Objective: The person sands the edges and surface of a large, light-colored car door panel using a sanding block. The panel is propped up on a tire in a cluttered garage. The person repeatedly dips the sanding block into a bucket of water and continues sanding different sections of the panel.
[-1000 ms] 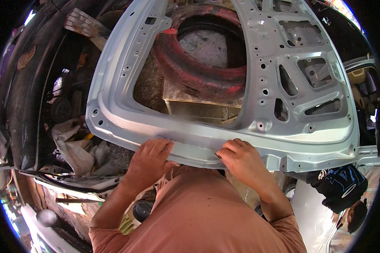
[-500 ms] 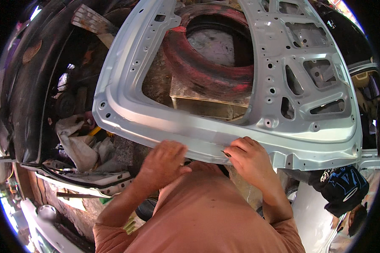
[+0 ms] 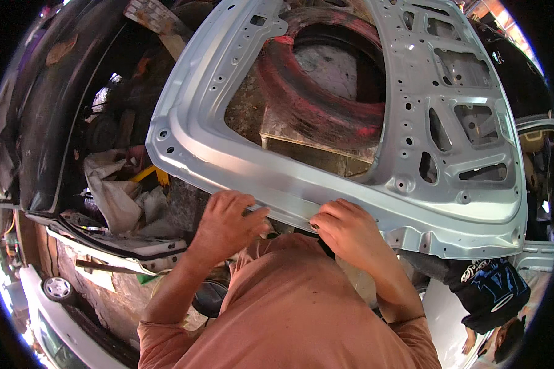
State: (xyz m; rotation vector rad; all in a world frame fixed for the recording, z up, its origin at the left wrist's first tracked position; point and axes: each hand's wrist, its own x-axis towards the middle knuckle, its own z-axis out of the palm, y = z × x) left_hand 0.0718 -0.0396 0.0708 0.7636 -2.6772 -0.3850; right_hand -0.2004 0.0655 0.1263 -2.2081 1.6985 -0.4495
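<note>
A silver-grey car door shell (image 3: 264,184), with a large window opening and several cut-outs, lies in front of me. My left hand (image 3: 228,224) is at its near edge, fingers curved and thumb spread apart, with nothing visible in it. To the right, my right hand (image 3: 348,230) rests on the same edge strip, fingers bent and pressed together. A tiny dark spot shows at its fingertips; what it is, I cannot make out. Through the window opening I see a worn black tyre (image 3: 320,114) with red smears, lying on a stand (image 3: 283,126) beneath the shell.
A dark car body (image 3: 55,123) fills the left side, with a crumpled pale cloth (image 3: 111,190) beside it. A white car (image 3: 61,326) stands lower left. At the lower right, another person in a black printed shirt (image 3: 489,289) is close to a white panel (image 3: 440,307).
The view has shifted, so the door shell sits farther right. My left hand has risen slightly and turned, its thumb now away from the fingers. My right hand has moved left along the edge.
</note>
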